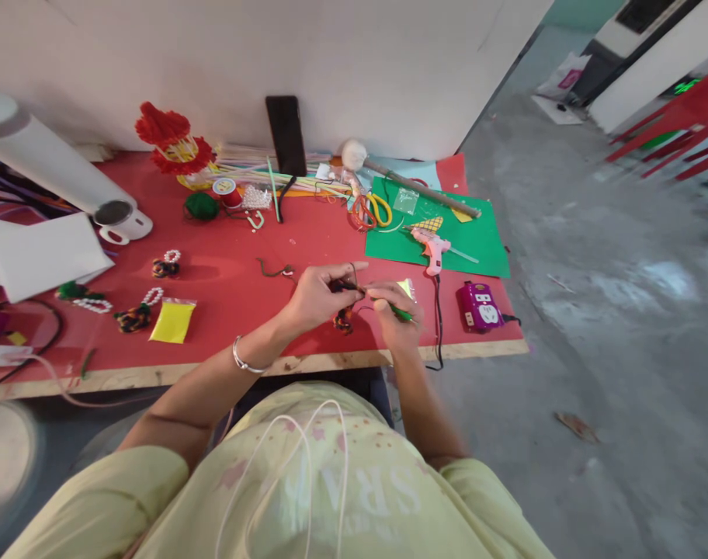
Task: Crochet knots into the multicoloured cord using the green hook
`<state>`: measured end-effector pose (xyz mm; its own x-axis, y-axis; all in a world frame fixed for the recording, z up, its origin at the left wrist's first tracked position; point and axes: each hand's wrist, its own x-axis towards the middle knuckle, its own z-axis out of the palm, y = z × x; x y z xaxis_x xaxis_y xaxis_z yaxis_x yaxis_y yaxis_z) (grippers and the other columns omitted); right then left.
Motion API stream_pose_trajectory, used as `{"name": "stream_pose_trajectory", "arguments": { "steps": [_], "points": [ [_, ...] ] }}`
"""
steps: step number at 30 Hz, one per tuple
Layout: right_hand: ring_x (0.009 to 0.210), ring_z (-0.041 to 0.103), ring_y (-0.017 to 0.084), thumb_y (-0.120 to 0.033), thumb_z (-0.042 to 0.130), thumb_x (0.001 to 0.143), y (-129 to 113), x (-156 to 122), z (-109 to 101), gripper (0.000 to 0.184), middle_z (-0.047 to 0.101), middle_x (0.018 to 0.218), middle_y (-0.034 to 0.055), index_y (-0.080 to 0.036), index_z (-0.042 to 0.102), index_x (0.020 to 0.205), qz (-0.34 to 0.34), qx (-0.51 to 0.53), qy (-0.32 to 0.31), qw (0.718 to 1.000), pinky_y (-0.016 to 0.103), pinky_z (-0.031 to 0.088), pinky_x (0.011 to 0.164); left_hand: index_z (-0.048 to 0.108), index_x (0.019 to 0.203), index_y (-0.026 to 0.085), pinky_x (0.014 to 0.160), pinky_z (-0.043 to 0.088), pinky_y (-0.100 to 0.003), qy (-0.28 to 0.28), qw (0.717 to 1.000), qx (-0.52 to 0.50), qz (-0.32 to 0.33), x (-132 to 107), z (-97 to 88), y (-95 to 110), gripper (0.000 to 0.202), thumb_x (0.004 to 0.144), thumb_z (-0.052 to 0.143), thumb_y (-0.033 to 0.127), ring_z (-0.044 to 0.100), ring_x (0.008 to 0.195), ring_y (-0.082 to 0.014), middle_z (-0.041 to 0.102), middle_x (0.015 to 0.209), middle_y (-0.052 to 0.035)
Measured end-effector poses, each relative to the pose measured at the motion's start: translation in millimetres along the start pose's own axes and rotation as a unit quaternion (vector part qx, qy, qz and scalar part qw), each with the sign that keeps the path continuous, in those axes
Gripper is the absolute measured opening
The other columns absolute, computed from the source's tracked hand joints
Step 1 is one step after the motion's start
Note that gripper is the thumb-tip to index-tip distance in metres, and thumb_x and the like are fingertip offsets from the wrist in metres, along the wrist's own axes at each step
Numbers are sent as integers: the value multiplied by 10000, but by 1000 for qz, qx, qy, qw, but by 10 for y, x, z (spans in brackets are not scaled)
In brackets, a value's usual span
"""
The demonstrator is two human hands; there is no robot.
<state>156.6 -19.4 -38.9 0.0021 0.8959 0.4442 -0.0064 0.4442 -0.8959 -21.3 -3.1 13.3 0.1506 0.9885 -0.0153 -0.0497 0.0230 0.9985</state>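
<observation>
My left hand [316, 296] pinches a small piece of dark multicoloured crochet work [343, 320], which hangs below the fingers with orange and green showing. A dark strand of yarn passes over the raised left index finger. In my right hand [396, 318] is a crochet hook [401, 314] with a green handle, its tip meeting the yarn at the left fingertips. The tip itself is too small to make out. Both hands are close together above the red table covering [231, 279]. Beside the left hand lies a short dark yarn tail [272, 269].
A pink glue gun [432, 250] lies on green sheet [487, 233], near a purple power socket [479, 307]. Scissors [380, 210], a leaning phone [286, 136] and green yarn [201, 206] sit behind. To the left are beaded pieces [133, 317], a yellow packet [173, 321] and a mug [126, 223].
</observation>
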Motion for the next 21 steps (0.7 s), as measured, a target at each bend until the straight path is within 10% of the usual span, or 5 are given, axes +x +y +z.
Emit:
{"name": "stream_pose_trajectory", "arguments": {
  "steps": [9, 15, 21],
  "points": [
    [1017, 713, 279, -507, 793, 871, 111, -73, 246, 170, 747, 1028, 35, -445, 830, 1025, -104, -80, 125, 983, 522, 597, 958, 842, 1065, 126, 602, 494, -219, -5, 989, -136, -61, 30, 74, 18, 474, 616, 942, 239, 638, 655, -110, 759, 786, -29],
    [921, 759, 251, -537, 782, 879, -25, 122, 33, 197, 822, 999, 9, -463, 827, 1056, -110, 12, 11, 994, 478, 630, 848, 852, 977, 113, 408, 243, -177, -92, 977, -150, -124, 59, -208, 136, 436, 585, 990, 248, 504, 494, -54, 742, 719, -57],
    [916, 785, 256, -479, 826, 855, -171, 312, -307, 220, 852, 1023, 22, -425, 840, 1067, -108, -37, -113, 987, 478, 632, 864, 852, 968, 113, 439, 337, -171, -110, 978, -119, -130, 45, -270, 217, 433, 572, 986, 225, 545, 545, -68, 719, 693, -37]
  ]
}}
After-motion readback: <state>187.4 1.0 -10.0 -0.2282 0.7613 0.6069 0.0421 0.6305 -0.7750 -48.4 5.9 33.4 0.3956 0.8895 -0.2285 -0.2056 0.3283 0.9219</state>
